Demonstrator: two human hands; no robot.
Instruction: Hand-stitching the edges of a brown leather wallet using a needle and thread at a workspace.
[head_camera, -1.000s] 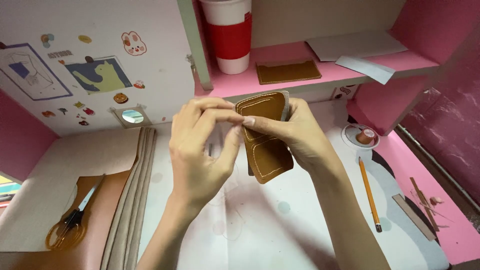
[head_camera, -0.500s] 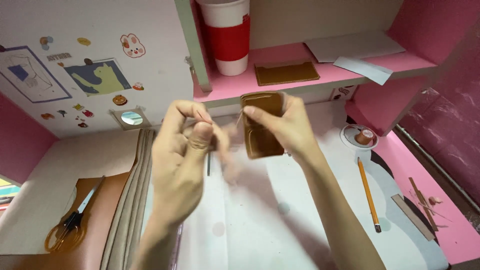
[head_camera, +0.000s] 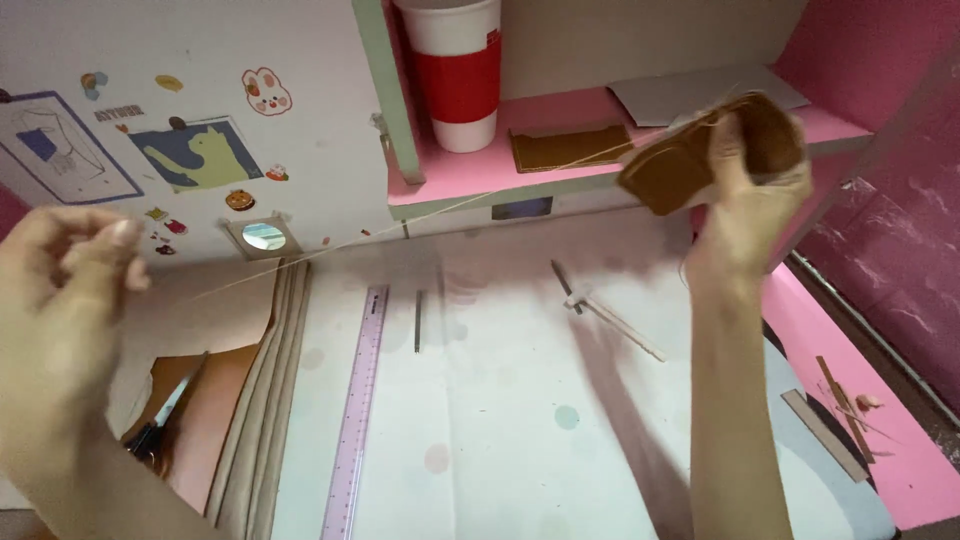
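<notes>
Two hands spread wide apart and a thread (head_camera: 420, 212) stretched taut between them. My right hand (head_camera: 745, 195) is up high on the right, fingers clamped around a folded brown leather piece (head_camera: 680, 165), holding it in the air just in front of the pink shelf (head_camera: 560, 175). My left hand (head_camera: 65, 270) is far out on the left, fingertips pinched shut on the other end of the thread; whether a needle sits in that pinch I cannot tell, it is too blurred. The thread runs in one pale slanting line from the leather down across the white wall to my left fingers. Below, on the tabletop (head_camera: 520, 440), a clear pinkish ruler (head_camera: 357, 410) lies lengthwise, with a thin dark metal tool (head_camera: 418, 320) just to its right and a slim white-handled tool (head_camera: 610, 318) lying at a slant further right. Scissors (head_camera: 165, 410) rest on a brown leather sheet (head_camera: 205, 405) at the lower left, beside a stack of beige fabric (head_camera: 270, 400). Up on the shelf, a red and white paper cup (head_camera: 458, 70) stands upright, a flat brown leather cutout (head_camera: 568, 148) lies beside it, and a grey sheet (head_camera: 690, 95) lies behind my right hand. Stickers and a cat picture (head_camera: 190, 155) dot the wall.
</notes>
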